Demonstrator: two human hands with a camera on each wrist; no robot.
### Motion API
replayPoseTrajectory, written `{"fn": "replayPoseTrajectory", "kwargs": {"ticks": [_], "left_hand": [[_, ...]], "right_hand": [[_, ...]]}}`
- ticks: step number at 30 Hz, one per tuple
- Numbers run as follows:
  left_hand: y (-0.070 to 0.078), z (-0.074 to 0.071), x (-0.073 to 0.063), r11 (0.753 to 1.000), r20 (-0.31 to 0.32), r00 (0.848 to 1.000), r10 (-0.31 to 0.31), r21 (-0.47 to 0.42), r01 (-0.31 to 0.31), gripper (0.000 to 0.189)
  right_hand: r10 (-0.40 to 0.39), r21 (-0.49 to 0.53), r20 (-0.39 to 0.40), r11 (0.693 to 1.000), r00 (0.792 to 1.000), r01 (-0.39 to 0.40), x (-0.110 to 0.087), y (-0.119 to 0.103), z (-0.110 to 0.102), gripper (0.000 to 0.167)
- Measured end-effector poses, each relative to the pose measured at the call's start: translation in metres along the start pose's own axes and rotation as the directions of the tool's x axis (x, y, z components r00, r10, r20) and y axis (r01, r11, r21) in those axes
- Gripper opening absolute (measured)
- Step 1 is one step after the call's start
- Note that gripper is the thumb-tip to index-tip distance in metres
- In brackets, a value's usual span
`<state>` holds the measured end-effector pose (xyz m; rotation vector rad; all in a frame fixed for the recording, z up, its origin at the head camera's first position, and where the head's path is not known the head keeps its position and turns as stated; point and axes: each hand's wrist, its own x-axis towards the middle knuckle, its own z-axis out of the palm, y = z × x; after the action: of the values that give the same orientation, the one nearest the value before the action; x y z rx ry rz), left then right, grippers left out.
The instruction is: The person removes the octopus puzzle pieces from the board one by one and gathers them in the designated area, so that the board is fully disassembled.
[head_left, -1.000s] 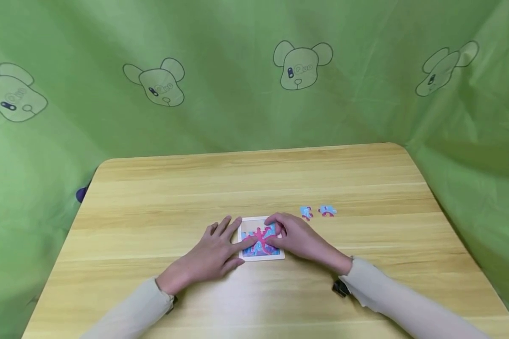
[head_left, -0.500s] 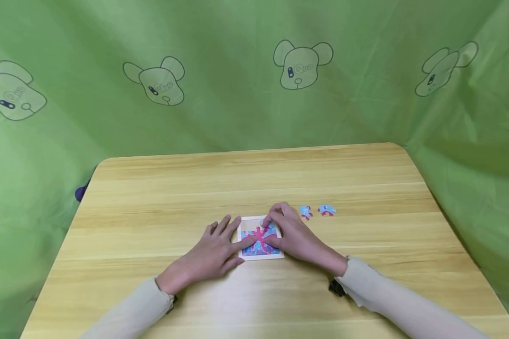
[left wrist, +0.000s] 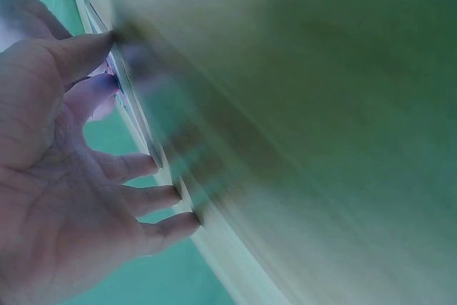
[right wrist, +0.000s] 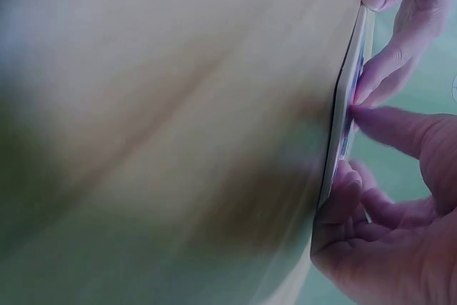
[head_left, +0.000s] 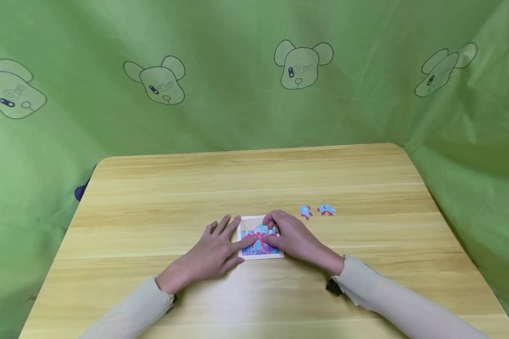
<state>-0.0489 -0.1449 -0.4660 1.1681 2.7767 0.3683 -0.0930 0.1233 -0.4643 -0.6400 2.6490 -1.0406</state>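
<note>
"Starting with the hands: what does the head view give?"

"Left hand [head_left: 209,254]: fingers spread and fairly straight, clamped on nothing. Its index fingertip rests on the face of the puzzle [head_left: 260,248]; its thumb lies at the near left corner of the white frame [head_left: 263,257], the middle finger by the far left corner."

"Right hand [head_left: 299,240]?"

"Over the right side of the same puzzle. Thumb extended onto the picture, index and other fingers bent at the far right part. A light-blue piece [head_left: 260,229] sits at those fingertips. Whether they pinch it or merely touch it, I cannot tell. Right thumb and left index tips are just beside each other."

"Puzzle position?"

"Flat on the bench [head_left: 186,188], towards the near edge, between the two hands. Pink figure on blue and purple; tan base shows in the far left part."

"Loose parts?"

"Two, beyond the right hand and to its right: a smaller blue-and-pink piece [head_left: 306,212] and a wider blue-and-pink piece [head_left: 326,210], near each other, apart from the frame."

"Surroundings?"

"Green cloth [head_left: 229,122] with mouse-like outlines behind; pale sleeves [head_left: 131,308] on both arms."
</note>
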Motion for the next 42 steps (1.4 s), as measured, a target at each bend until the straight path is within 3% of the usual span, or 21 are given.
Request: {"fn": "replayPoseTrajectory", "kwargs": {"ticks": [3, 10, 21, 29, 36, 42], "left_hand": [[0.0, 0.0, 0.0, 1.0, -0.007, 1.0, 0.004, 0.006, -0.004, 0.057], [0.001, -0.001, 0.0, 1.0, -0.006, 1.0, -0.001, 0.005, 0.001, 0.058], [0.001, -0.001, 0.0, 1.0, -0.004, 1.0, -0.005, 0.007, 0.005, 0.056], [0.001, 0.0, 0.0, 1.0, 0.008, 1.0, -0.012, -0.003, 0.012, 0.055], [0.0, 0.002, -0.001, 0.999, 0.027, 0.999, -0.027, -0.025, 0.027, 0.052], [0.0, 0.002, 0.001, 1.0, 0.005, 1.0, -0.019, -0.024, 0.019, 0.051]], "right_hand": [[0.015, -0.016, 0.004, 1.0, 1.0, -0.015, 0.002, -0.002, 0.0, 0.036], [0.067, -0.014, 0.022, 0.998, 0.998, -0.067, 0.008, -0.004, -0.001, 0.027], [0.084, 0.158, 0.081, 0.983, 0.993, -0.096, 0.012, 0.005, -0.011, 0.006], [0.168, 0.327, 0.135, 0.923, 0.977, -0.203, 0.009, 0.01, -0.022, 0.012], [0.203, 0.426, 0.092, 0.877, 0.975, -0.223, -0.001, 0.015, -0.028, 0.019], [0.235, 0.48, 0.019, 0.851, 0.972, -0.215, -0.011, 0.023, -0.037, 0.025]]}}
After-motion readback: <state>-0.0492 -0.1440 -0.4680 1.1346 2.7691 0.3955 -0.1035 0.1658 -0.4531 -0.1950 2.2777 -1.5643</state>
